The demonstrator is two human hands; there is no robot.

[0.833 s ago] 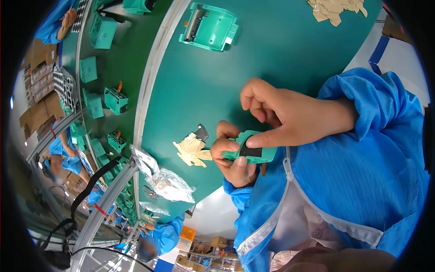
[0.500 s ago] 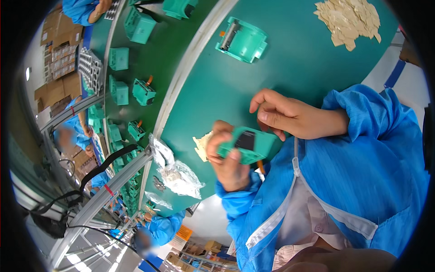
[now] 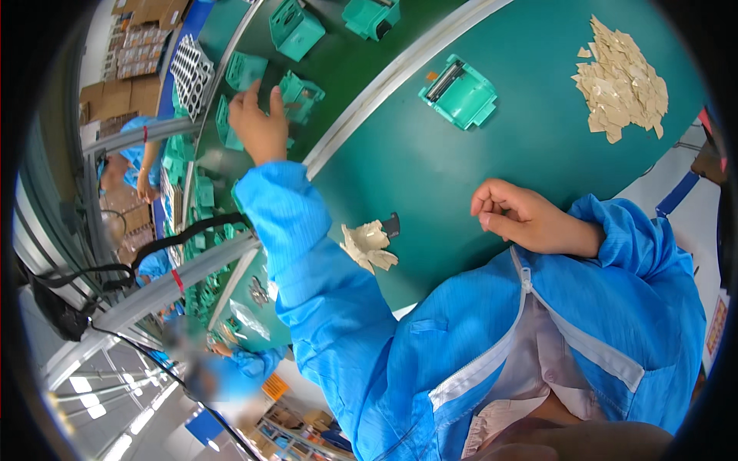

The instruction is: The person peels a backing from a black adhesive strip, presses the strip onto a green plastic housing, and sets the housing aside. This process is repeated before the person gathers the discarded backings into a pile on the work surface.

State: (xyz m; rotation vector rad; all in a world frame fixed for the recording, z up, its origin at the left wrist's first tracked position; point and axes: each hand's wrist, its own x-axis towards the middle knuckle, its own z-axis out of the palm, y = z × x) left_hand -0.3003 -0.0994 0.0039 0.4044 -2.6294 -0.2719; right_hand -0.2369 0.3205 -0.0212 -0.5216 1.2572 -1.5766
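Note:
My left hand [image 3: 261,127] reaches out over the dark green belt at the far left, its fingers spread. Beside its thumb sits a green plastic housing [image 3: 300,97], slightly blurred; more housings stand close around the fingers. My right hand [image 3: 526,217] hovers near my chest above the green table, fingers curled in, with nothing visible in them. On the table beyond it lies an open green housing [image 3: 466,98] with a dark roller along one side. Between my arms are a few beige paper scraps [image 3: 367,246] and a small black piece [image 3: 392,224] touching them.
A pale rail [image 3: 384,84] separates table and belt. A large heap of beige scraps [image 3: 621,81] lies at the far right. A white perforated tray [image 3: 192,71] stands past the belt. A metal frame [image 3: 207,269] with a black strap rises at left; co-workers sit beyond.
My left hand has moved from in front of my chest to the belt; the green housing it held is no longer in front of me. My right hand has curled further. The view has shifted.

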